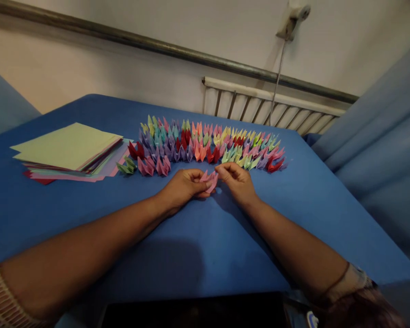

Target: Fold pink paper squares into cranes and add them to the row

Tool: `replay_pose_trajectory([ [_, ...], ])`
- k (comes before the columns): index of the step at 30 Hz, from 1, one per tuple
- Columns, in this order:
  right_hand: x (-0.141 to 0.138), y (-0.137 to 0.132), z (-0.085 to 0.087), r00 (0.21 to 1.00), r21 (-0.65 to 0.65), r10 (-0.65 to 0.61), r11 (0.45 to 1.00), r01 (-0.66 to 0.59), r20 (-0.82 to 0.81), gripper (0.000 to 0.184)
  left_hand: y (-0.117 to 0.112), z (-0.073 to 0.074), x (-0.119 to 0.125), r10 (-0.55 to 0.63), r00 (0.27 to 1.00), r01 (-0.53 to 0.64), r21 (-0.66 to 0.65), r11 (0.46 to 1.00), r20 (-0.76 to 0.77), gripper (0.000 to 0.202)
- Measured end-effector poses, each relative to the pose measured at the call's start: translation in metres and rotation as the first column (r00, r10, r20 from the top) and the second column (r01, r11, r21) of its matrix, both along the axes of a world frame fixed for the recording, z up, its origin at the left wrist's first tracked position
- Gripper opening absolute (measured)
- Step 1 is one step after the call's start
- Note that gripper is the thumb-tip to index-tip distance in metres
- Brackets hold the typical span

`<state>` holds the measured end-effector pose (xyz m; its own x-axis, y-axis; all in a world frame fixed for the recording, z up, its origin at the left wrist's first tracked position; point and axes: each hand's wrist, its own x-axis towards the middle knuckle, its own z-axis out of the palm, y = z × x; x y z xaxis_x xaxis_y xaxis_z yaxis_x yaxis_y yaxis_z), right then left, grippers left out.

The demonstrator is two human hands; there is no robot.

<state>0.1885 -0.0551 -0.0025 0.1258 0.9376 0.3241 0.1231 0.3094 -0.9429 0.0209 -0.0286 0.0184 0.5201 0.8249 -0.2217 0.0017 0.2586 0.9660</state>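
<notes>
A small folded pink paper piece (pixel 210 180) sits between both hands just above the blue table (pixel 191 237). My left hand (pixel 184 186) is closed around its left side. My right hand (pixel 235 180) pinches its right end with curled fingers. Right behind the hands, several folded paper figures (pixel 208 143) in many colours stand in rows. Two pink figures (pixel 153 166) and a green one (pixel 127 166) stand at the left end of the rows.
A stack of flat coloured paper sheets (pixel 71 150) lies at the left of the table, light green on top. A white radiator (pixel 276 109) and a grey pipe (pixel 157 45) run along the wall behind. Blue fabric (pixel 379 136) hangs at the right.
</notes>
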Motion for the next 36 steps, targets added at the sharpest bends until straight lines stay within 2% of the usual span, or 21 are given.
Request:
replay_pose_trajectory([
  [3,-0.0047,-0.0005,-0.0045,1.0,-0.008,0.021,1.0,-0.021,0.005,0.026,0.0007,0.0012,-0.0012,0.05,0.998,-0.049,-0.036,0.998,0.033,0.031],
  [7,-0.0041,0.0002,-0.0056,0.997,0.072,0.0,0.997,-0.006,0.077,0.018,0.0012,-0.001,-0.0017,0.022,0.998,-0.018,-0.073,0.997,0.059,0.031],
  [10,-0.0015,0.0017,-0.005,0.997,0.118,0.011,0.993,-0.02,0.08,0.017,0.0011,-0.0018,-0.0015,0.002,0.998,0.002,-0.064,0.998,0.063,0.03],
  [15,-0.0035,0.0016,-0.0061,1.0,0.092,-0.011,0.996,0.012,-0.006,0.017,0.0003,0.0009,-0.0001,0.052,0.997,-0.05,-0.032,0.998,0.062,0.033],
  [21,-0.0023,-0.0021,-0.0019,0.994,0.171,-0.035,0.985,0.017,0.108,0.015,-0.0001,0.003,0.0002,0.054,0.997,-0.051,-0.053,0.997,0.05,0.032],
  [24,-0.0007,-0.0016,-0.0043,0.995,0.194,-0.041,0.981,0.022,0.093,0.013,0.0008,0.0017,-0.0005,0.084,0.994,-0.079,-0.062,0.995,0.072,0.03],
  [31,0.0004,-0.0027,-0.0044,0.997,0.073,0.029,0.997,-0.034,0.072,0.021,0.0023,0.0025,-0.0019,0.069,0.995,-0.063,-0.078,0.995,0.075,0.029],
  [36,0.0001,-0.0008,-0.0061,0.997,0.057,0.077,0.995,-0.076,-0.018,0.017,0.0032,0.0048,-0.0024,0.1,0.994,-0.098,-0.054,0.994,0.05,0.029],
])
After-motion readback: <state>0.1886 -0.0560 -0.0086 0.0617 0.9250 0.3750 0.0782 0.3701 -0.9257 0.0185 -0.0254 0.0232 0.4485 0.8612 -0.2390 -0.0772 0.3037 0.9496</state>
